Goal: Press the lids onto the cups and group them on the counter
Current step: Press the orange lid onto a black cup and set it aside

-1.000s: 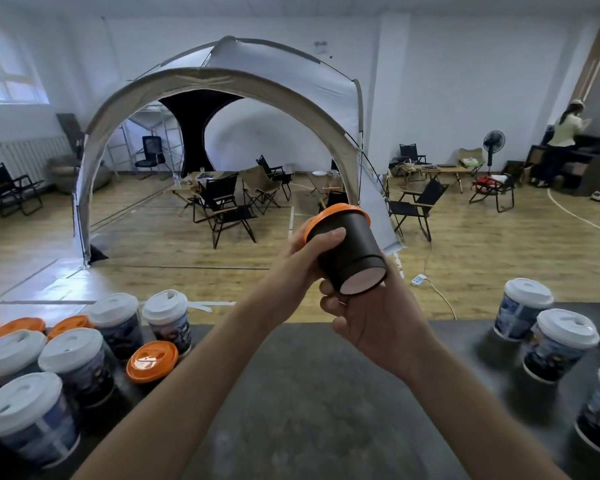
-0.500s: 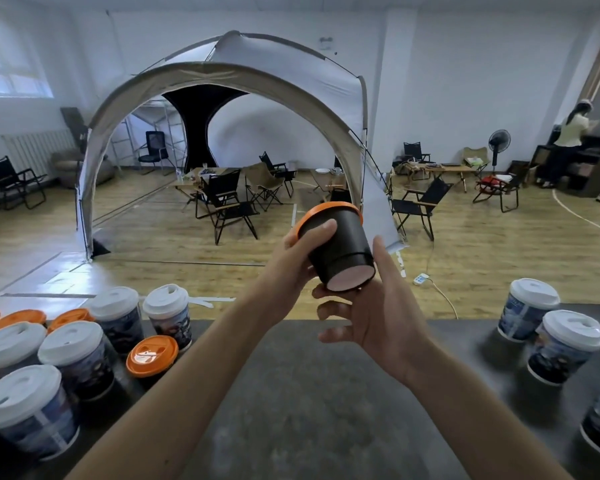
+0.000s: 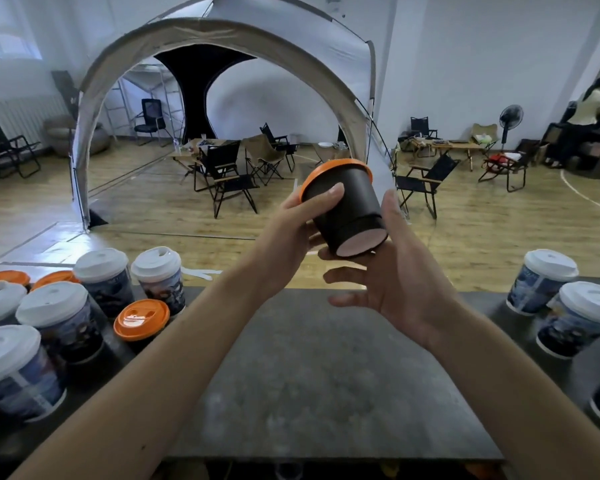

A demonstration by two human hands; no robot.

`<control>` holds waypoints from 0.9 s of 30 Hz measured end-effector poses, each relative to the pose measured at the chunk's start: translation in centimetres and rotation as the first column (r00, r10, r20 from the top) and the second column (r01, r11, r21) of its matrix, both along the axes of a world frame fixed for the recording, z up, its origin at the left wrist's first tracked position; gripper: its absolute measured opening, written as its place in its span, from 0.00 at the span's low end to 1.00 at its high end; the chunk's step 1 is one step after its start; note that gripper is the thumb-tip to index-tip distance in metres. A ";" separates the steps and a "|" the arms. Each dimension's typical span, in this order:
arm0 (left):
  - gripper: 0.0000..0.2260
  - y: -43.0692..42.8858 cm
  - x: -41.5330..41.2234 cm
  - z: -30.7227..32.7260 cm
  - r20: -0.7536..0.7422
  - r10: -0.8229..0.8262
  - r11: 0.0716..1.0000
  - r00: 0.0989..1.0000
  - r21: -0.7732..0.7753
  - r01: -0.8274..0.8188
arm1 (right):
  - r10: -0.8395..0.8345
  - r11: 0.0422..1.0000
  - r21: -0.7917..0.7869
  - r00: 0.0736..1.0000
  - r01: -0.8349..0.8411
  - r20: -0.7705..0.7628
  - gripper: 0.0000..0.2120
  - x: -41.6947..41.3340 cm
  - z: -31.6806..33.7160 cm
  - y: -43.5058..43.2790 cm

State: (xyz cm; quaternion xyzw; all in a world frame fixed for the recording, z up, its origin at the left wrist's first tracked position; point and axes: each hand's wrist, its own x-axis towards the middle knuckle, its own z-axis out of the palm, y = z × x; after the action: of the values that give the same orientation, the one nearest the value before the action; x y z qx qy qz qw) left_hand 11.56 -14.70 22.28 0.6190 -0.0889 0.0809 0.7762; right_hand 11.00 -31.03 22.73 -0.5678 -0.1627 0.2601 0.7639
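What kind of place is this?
Probably an indoor hall staged as a camping-style cafe or showroom: a dome tent stands on the wooden floor, folding camp chairs sit around low tables, and lidded takeaway cups line the dark counter.

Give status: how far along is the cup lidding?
Done: lidded cups stand on the counter, a left cluster and a right cluster. In hand: left hand grips a black cup, orange lid on, tilted; right hand open beside it. Left: set it down with a group. No unlidded cup visible.
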 end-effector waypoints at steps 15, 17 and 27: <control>0.24 -0.9 -0.5 -0.4 0.034 0.020 0.981 0.999 0.194 -0.026 | 0.011 0.999 0.047 0.985 -0.003 -0.169 0.38 -0.2 -0.8 -1.2; 0.27 -1.2 -0.5 0.1 0.031 0.043 0.988 0.999 0.145 -0.047 | 0.025 1.000 -0.003 0.988 -0.025 -0.152 0.39 -0.5 -0.6 -1.1; 0.22 -0.6 -0.1 1.0 0.092 0.070 0.983 0.993 0.165 -0.085 | -0.013 0.999 0.043 0.995 0.017 -0.097 0.36 -1.0 0.2 -1.0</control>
State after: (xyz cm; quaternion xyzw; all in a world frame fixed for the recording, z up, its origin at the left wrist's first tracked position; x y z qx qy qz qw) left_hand 11.46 -15.34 23.31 0.6813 -0.1045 0.1298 0.7128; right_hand 10.04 -32.05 22.95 -0.5390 -0.1268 0.2779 0.7850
